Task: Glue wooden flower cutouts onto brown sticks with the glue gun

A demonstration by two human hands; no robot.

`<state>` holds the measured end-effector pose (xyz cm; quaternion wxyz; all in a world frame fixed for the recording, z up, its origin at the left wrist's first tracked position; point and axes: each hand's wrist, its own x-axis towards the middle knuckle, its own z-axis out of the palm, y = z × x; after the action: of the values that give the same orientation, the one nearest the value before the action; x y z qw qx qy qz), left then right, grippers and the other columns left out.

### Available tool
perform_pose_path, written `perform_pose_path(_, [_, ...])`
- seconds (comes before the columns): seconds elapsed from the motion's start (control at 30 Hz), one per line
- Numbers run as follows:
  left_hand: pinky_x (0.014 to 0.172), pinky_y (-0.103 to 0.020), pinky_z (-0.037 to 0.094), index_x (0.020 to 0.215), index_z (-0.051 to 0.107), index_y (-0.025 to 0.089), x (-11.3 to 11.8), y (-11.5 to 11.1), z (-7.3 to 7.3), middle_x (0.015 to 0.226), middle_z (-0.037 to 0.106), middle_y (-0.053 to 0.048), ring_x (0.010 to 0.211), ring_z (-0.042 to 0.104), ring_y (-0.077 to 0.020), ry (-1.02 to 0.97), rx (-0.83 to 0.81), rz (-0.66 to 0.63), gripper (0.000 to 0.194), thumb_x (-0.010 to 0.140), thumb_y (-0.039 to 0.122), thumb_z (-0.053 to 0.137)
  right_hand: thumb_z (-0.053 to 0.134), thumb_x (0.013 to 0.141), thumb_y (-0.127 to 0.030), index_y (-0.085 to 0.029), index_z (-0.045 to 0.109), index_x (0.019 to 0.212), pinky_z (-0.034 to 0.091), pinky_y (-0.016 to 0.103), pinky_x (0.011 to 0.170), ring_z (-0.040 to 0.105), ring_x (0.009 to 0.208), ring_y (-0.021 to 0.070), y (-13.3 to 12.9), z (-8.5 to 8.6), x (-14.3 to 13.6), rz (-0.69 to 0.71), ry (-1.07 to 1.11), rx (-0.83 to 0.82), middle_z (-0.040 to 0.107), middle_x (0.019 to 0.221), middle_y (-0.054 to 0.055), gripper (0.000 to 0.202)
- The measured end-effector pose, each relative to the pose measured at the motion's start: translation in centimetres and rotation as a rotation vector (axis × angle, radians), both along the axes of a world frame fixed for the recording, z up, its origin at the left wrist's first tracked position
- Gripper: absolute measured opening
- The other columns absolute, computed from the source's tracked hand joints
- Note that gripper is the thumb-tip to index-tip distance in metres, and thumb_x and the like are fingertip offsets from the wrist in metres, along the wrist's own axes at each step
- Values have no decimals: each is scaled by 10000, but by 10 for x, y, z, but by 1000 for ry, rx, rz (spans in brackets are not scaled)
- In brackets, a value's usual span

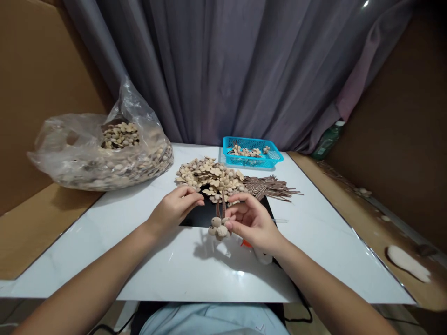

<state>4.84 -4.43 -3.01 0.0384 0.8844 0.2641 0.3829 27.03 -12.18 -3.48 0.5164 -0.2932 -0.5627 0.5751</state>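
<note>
My right hand grips a cluster of small round beige pieces between thumb and fingers. From its top rises a brown stitched strip loop. My left hand is to the left of the cluster, apart from it, thumb and fingers pinched together. Whether anything small is in that pinch cannot be made out. Just beyond both hands lies a pile of beige flower-shaped pieces, partly on a black mat. Below my right hand, an orange-tipped white thing is mostly hidden.
A clear plastic bag full of similar pieces stands at the left. Brown strips lie right of the pile. Behind them, a blue basket holds more pieces. A green bottle stands by the curtain; cardboard walls flank the white table.
</note>
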Motion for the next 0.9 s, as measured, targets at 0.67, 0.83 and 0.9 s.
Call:
perform_pose_path(0.67, [914,-350,538,1106,584,204,18,-44,-10,935,487,-24,1013,640,-212,-322,69,-177,385,766,47,667,664,781,-164,-220,482,1095,453,213,572,579,631,89,0,1,-8,-53,-186,0,616,813,-5,367])
perform_pose_path(0.83, [668,-249,587,1137,533,268,22,-38,-15,1061,393,-26,748,628,-89,-415,-445,-227,355,830,112,619,640,795,-129,-229,487,1091,458,207,579,574,641,83,-1,3,-8,-78,-153,38,601,818,-15,348])
perform_pose_path(0.9, [680,-245,579,1100,565,262,21,-36,-12,1059,385,-23,734,612,-78,-370,-515,-235,294,838,139,616,622,807,-120,-234,488,1092,465,209,589,577,660,86,-2,3,-7,-117,-170,68,601,827,-13,335])
